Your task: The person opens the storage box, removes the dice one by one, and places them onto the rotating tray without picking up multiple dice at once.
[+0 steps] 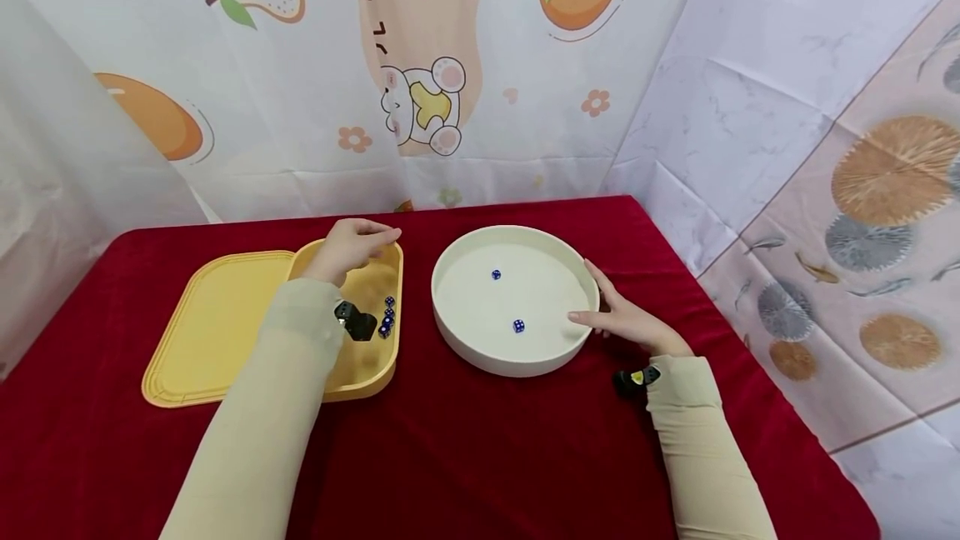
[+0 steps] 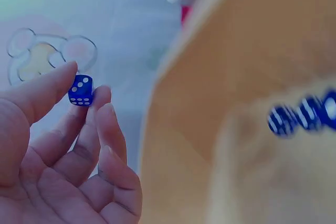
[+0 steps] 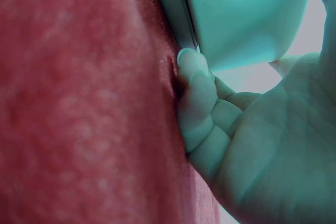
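Observation:
My left hand [image 1: 351, 250] is over the far end of a yellow box [image 1: 360, 391]. Between thumb and fingertips it pinches a blue die [image 2: 81, 91] with white pips, plain in the left wrist view. More blue dice [image 1: 386, 323] lie in a row along the box's right inner wall. At the right, my right hand [image 1: 624, 319] grips the side of a round white tray [image 1: 480, 357], thumb over the rim and fingers against the outer wall. Inside the tray are two blue dice, one die [image 1: 496, 274] farther back and another die [image 1: 518, 326] nearer the front.
Left of the box lies a flat yellow lid [image 1: 202, 332], partly behind my left sleeve. Everything stands on a table with a red cloth [image 1: 480, 457]. A printed curtain [image 1: 517, 132] hangs right behind the table's back edge, and another covers the right side.

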